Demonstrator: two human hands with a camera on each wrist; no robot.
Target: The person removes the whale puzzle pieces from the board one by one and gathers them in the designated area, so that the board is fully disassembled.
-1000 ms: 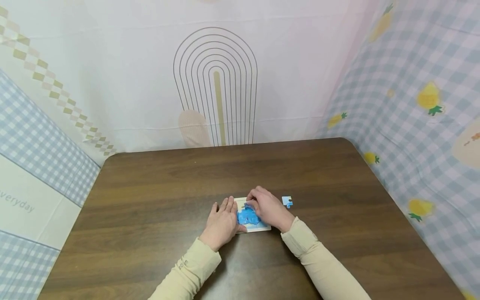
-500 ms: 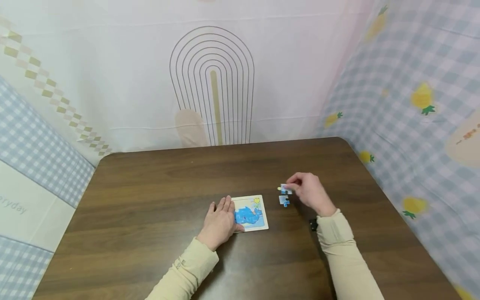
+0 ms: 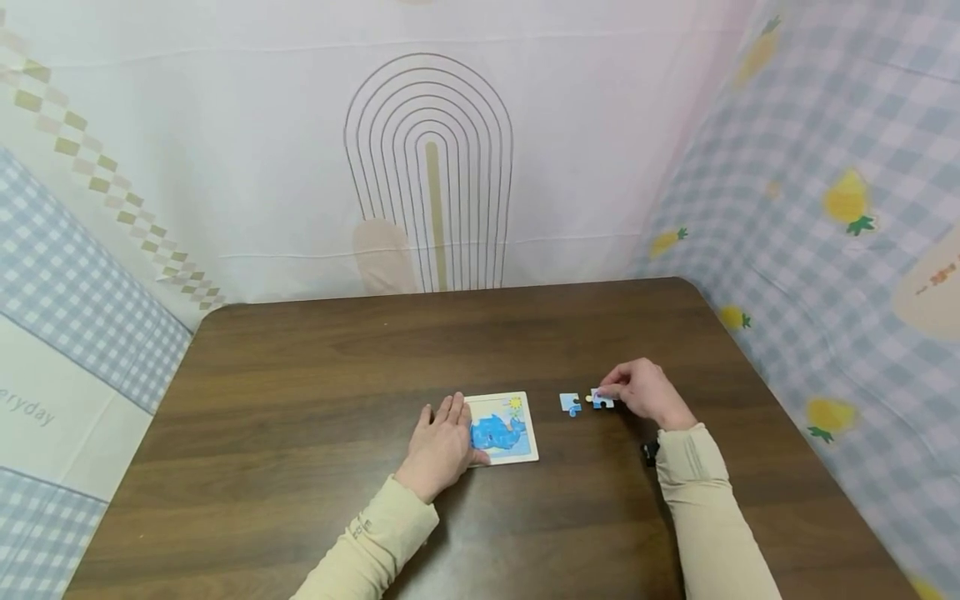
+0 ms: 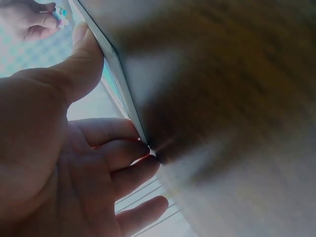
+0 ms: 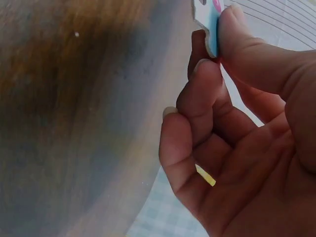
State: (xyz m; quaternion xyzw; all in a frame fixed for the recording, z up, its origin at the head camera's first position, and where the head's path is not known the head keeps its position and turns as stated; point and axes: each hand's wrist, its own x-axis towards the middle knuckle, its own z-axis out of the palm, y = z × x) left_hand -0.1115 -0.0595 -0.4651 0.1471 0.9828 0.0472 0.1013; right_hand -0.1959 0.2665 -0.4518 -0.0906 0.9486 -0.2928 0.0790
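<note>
A framed jigsaw board [image 3: 517,455] with a blue whale and a yellow sun lies on the table. My left hand [image 3: 441,443] rests along its left edge, fingers fairly straight; in the left wrist view the thumb [image 4: 86,59] and fingertips touch the board's rim [image 4: 118,71]. To the board's right, my right hand [image 3: 647,392] pinches a pale blue puzzle piece [image 3: 601,399] between thumb and fingers. The right wrist view shows that piece [image 5: 214,29] edge-on at the thumb, the other fingers curled below. Another puzzle piece [image 3: 570,403] lies flat between the board and the held piece.
The brown wooden table [image 3: 315,367] extends around both hands. A white printed cloth [image 3: 585,167] hangs behind it, and a blue checked cloth [image 3: 810,275] hangs along the right side. A small black object [image 3: 649,452] shows beside the right wrist.
My right hand has left the board, where it was placing a blue piece, and gone right. It now holds another piece, shifted right and nearer since half a second ago. The left hand stays put.
</note>
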